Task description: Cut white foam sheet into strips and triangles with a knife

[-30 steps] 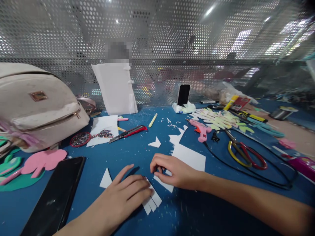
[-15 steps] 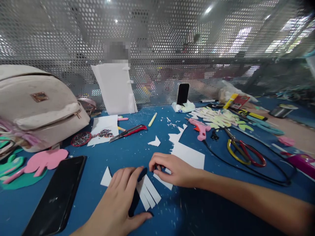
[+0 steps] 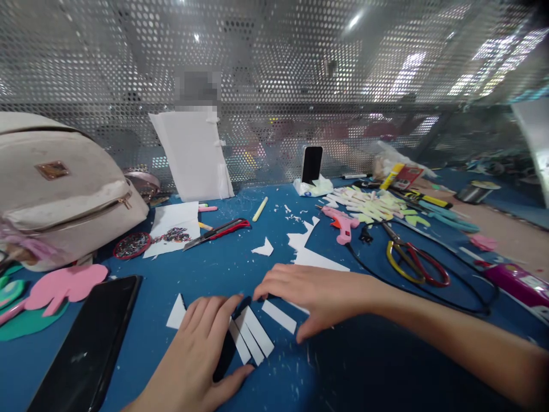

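Note:
My left hand (image 3: 210,343) rests on the blue table, thumb spread away from the fingers. Several white paper strips (image 3: 255,337) fan out between its thumb and index finger. Past its knuckles lies a small white paper triangle (image 3: 175,313). My right hand (image 3: 295,292) hovers low or rests palm down, fingers stretched and thumb apart. Just by its fingertips and thumb is a single white paper strip (image 3: 279,316). Another white edge shows under that palm, mostly hidden. Beyond the wrist sits a larger cut white sheet (image 3: 319,259) with a ragged edge.
To the left are a black phone (image 3: 92,337), pink and green foam shapes (image 3: 68,286) and a pale backpack (image 3: 72,189). A red utility knife (image 3: 218,233) lies ahead. At right are a pink glue gun (image 3: 343,224), scissors (image 3: 416,260) and a black cord (image 3: 386,297).
My right hand has opened from a curled, pinched shape and lies flatter. The single strip beside it now shows more fully. The view has shifted slightly right; my left hand keeps its pose.

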`<state>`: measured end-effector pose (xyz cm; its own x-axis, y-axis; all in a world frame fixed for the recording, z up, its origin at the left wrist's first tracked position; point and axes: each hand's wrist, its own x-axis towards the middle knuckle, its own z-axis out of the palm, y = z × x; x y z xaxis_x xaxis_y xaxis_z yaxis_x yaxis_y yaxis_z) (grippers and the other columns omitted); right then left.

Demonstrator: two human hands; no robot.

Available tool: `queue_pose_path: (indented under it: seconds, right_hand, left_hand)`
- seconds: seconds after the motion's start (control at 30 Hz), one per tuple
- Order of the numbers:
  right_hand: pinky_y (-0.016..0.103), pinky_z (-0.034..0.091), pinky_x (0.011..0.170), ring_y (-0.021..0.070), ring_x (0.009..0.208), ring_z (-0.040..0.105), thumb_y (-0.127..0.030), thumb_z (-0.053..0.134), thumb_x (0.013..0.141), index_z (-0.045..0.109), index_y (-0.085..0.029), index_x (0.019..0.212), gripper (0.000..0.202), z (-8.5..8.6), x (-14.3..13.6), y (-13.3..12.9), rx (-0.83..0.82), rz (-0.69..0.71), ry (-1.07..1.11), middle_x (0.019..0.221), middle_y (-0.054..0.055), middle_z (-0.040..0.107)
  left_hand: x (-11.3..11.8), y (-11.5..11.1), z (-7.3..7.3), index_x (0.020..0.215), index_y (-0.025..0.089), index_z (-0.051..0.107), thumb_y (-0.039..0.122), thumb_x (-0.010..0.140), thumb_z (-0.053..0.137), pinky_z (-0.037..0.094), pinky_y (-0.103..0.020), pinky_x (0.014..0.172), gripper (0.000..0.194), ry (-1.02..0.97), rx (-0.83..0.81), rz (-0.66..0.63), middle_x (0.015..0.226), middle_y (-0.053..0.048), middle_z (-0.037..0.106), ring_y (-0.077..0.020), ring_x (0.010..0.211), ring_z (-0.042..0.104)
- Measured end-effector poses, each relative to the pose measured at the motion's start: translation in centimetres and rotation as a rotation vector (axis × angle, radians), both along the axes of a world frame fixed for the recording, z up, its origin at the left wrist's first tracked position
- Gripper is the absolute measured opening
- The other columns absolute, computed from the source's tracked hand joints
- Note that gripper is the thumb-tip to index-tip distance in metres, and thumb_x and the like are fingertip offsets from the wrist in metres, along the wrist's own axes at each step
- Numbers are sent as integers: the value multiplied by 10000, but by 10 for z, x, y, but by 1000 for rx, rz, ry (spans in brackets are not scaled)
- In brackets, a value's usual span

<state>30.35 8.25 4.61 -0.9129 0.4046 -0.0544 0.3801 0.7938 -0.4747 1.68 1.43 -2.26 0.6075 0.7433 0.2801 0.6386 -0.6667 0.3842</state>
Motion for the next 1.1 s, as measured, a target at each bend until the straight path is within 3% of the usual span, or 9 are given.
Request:
queue_pose_path:
  seconds: [0.17, 0.4, 0.63, 0.9, 1.1]
  right_hand:
    - [360, 440, 901, 273, 1102, 566, -309, 858, 796, 553, -169, 1311, 615, -2, -6, -1, 17, -32, -11, 1211, 103, 638]
    - [372, 433, 955, 278, 1109, 544, -482, 818, 831, 523, -120, 1389, 728, -22, -20, -10, 33, -43, 150, 1261, 154, 610]
    - [379, 428, 925, 272, 1056, 541, -608, 791, 816, 591, -140, 1306, 706, -36, -24, -9, 41, -52, 199, 1228, 144, 605]
    - [356, 455, 913, 263, 1049, 550, -562, 819, 810, 616, -137, 1214, 621, -32, -20, -5, -26, -96, 198, 1179, 125, 602]
    - [365, 450, 917, 281, 1089, 548, -471, 863, 787, 545, -139, 1357, 733, -18, -13, -3, 5, -121, 62, 1224, 132, 591]
  left_hand:
    - [-2, 0, -2, 1538, 264, 310, 350, 918, 672, 480, -540, 1006, 723, -7, 20, -18, 1308, -112, 590, -344, 1165, 585]
    - [3, -2, -2, 1534, 280, 279, 248, 870, 690, 487, -537, 1022, 782, -46, 13, -27, 1369, -120, 594, -347, 1209, 583]
    - [8, -1, -4, 1582, 317, 143, 222, 765, 812, 538, -570, 978, 1059, -12, -61, 5, 1444, -147, 539, -396, 1247, 557]
    - [13, -1, 5, 1553, 293, 214, 162, 835, 675, 539, -548, 970, 863, -66, -61, 6, 1331, -143, 586, -365, 1191, 587]
    - [7, 3, 0, 1548, 287, 255, 188, 871, 625, 535, -554, 951, 777, -101, -43, -2, 1281, -133, 605, -351, 1143, 608]
